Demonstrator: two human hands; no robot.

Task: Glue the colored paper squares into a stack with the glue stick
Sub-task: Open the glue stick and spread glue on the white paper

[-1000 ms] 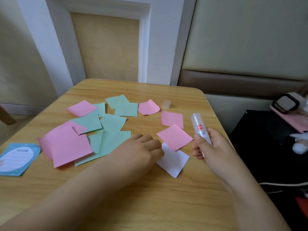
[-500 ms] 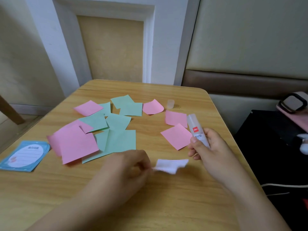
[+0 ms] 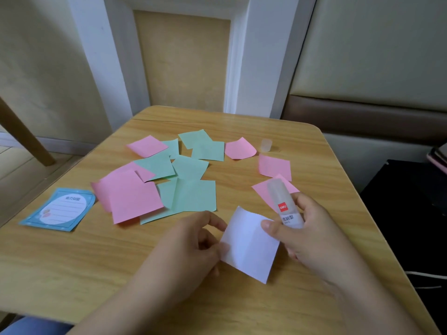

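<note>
Left hand (image 3: 193, 243) pinches white square (image 3: 249, 247); right hand (image 3: 307, 235) grips glue stick (image 3: 284, 206).

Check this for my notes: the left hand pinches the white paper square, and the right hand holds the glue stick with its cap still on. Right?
Not quite. In the head view the glue stick in the right hand is uncapped; its clear cap stands on the table beyond the pink squares. The left hand does pinch the white paper square.
</note>
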